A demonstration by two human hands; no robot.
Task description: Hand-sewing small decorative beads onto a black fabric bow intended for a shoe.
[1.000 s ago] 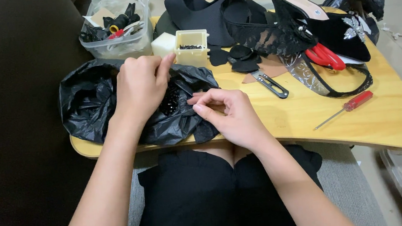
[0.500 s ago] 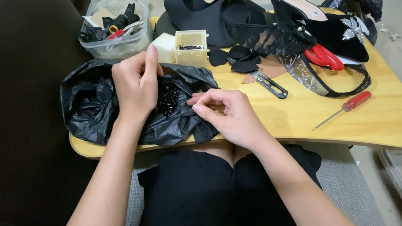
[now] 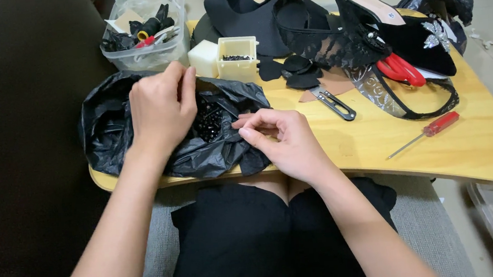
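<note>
Head view, the only one: we have a crumpled black plastic bag [image 3: 121, 131] lying on the left end of the light wooden tabletop [image 3: 484, 135], opened up over a small pile of tiny black beads [image 3: 209, 121]. Our left hand [image 3: 161, 110] rests on the bag, fingers curled and clenched on a fold of the plastic, holding the mouth open. Our right hand [image 3: 285, 141] sits at the bag's right edge, thumb and forefinger pinched together just beside the beads; whether a bead or a needle is between them is too small to tell.

We judge the step as picking beads out of the bag. The next move calls for a fine pinch and a steady bag.

Behind stand a small cream plastic box of beads [image 3: 237, 57], black thread snips [image 3: 334, 102], a red-handled screwdriver [image 3: 427, 131], red scissors [image 3: 400, 69] and a black velvet shoe [image 3: 406, 32].
</note>
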